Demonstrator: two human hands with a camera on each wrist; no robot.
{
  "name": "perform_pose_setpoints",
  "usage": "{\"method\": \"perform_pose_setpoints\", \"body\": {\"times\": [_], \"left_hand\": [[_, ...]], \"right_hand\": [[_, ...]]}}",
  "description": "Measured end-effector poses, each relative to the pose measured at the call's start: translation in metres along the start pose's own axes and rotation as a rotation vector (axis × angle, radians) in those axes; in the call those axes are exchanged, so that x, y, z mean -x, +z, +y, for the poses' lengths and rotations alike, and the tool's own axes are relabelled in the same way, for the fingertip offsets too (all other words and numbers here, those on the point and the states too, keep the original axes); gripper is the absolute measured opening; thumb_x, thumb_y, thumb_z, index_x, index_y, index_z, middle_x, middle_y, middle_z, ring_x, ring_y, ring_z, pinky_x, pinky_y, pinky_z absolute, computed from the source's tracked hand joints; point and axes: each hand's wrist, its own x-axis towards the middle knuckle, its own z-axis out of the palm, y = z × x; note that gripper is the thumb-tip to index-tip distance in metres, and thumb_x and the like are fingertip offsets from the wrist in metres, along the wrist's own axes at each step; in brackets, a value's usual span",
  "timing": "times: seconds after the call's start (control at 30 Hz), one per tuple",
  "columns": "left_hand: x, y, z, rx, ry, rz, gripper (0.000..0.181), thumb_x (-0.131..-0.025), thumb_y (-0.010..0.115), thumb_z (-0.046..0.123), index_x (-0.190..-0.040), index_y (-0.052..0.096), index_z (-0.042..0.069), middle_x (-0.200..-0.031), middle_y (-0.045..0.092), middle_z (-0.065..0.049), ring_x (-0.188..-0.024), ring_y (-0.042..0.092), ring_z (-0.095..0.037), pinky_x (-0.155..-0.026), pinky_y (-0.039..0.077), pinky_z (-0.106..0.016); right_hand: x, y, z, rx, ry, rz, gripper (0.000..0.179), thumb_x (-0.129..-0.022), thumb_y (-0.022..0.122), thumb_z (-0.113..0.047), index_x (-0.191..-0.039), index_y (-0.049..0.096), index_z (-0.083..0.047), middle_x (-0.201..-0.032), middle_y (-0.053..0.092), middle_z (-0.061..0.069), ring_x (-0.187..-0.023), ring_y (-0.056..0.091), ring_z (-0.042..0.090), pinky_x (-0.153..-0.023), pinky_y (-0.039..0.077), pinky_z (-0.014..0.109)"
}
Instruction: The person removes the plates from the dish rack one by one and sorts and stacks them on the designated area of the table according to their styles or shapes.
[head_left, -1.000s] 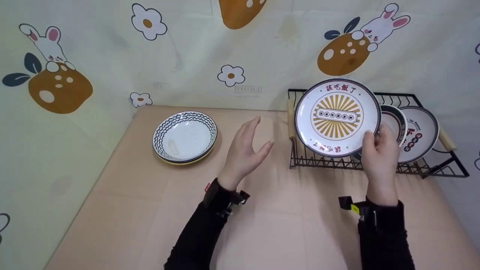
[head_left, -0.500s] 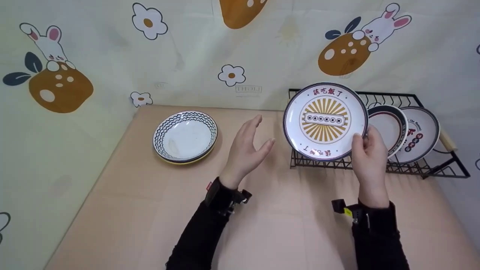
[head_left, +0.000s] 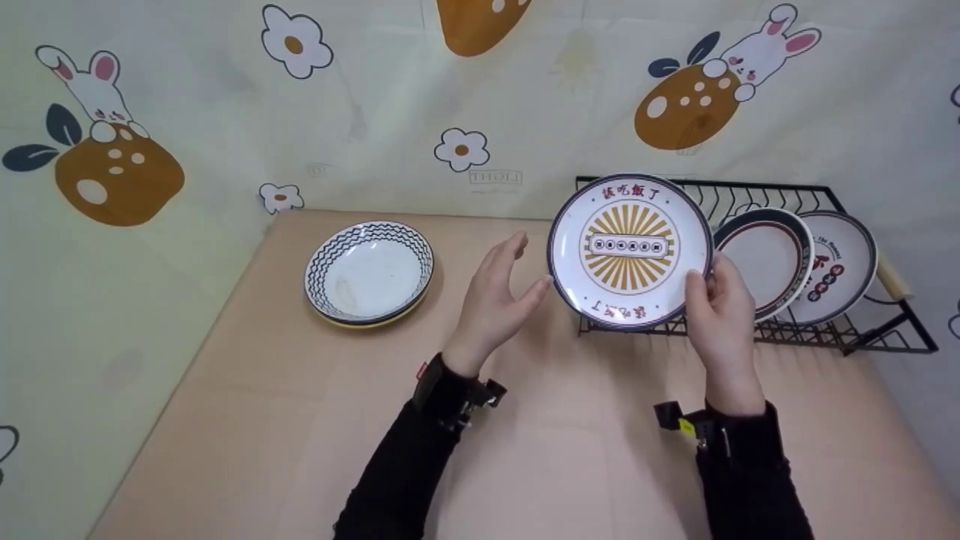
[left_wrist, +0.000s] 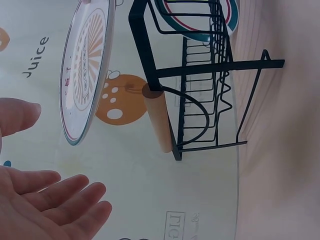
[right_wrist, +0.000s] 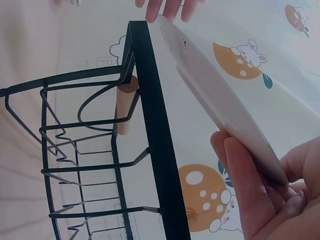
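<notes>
In the head view a white plate [head_left: 630, 311] with a yellow sunburst, red characters and a dark rim is held up in front of the black wire dish rack [head_left: 810, 341]. My right hand [head_left: 724, 322] pinches its right edge, thumb on the face and fingers behind, as the right wrist view shows. My left hand [head_left: 495, 300] is raised at the plate's left, fingers extended and thumb spread, its thumb tip close to the rim. In the left wrist view the left palm [left_wrist: 45, 205] faces the plate [left_wrist: 87, 75] and holds nothing.
A bowl [head_left: 367, 274] with a wavy black pattern sits at the table's left, a yellow edge showing beneath it. A dark-rimmed bowl [head_left: 765, 259] and another plate [head_left: 840, 292] stand in the rack's right half. Wooden handles [left_wrist: 159, 120] cap the rack. A patterned cloth hangs behind.
My right hand has carried the plate leftward and slightly down, towards my left hand, uncovering more of the dark-rimmed bowl in the rack. The left hand has shifted only slightly.
</notes>
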Motion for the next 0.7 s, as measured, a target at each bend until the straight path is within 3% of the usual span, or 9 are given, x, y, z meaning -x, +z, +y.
{"method": "perform_pose_setpoints", "body": {"times": [0.27,0.53,0.7], "left_hand": [[0.0003,0.0003,0.0018,0.013,-0.080,-0.023,0.067,-0.090,0.072,0.022,-0.146,0.042,-0.003,-0.137,0.054,-0.017,-0.124,0.053,-0.027,-0.105,0.042,-0.037],[-0.0001,-0.0008,0.0017,0.036,-0.059,-0.013,0.064,-0.091,0.072,0.018,-0.143,0.043,-0.008,-0.133,0.056,-0.021,-0.120,0.056,-0.029,-0.102,0.045,-0.033],[-0.0005,0.0001,0.0009,0.079,-0.077,-0.016,0.061,-0.092,0.070,0.014,-0.142,0.043,-0.009,-0.131,0.057,-0.022,-0.117,0.059,-0.030,-0.099,0.048,-0.031]], "right_hand": [[0.0018,0.0026,0.0007,-0.009,-0.043,-0.042,0.036,-0.098,0.046,0.003,-0.132,0.055,0.009,-0.105,0.067,0.028,-0.070,0.060,0.002,-0.055,0.049,0.012],[0.0036,0.0027,-0.0004,-0.023,-0.032,-0.096,0.033,-0.100,0.046,0.002,-0.130,0.054,0.009,-0.102,0.067,0.026,-0.060,0.051,0.006,-0.047,0.039,0.015],[0.0043,0.0043,0.0020,-0.080,-0.045,-0.121,0.033,-0.099,0.045,0.005,-0.130,0.053,0.012,-0.109,0.065,0.028,-0.074,0.059,0.007,-0.059,0.050,0.014]]}}
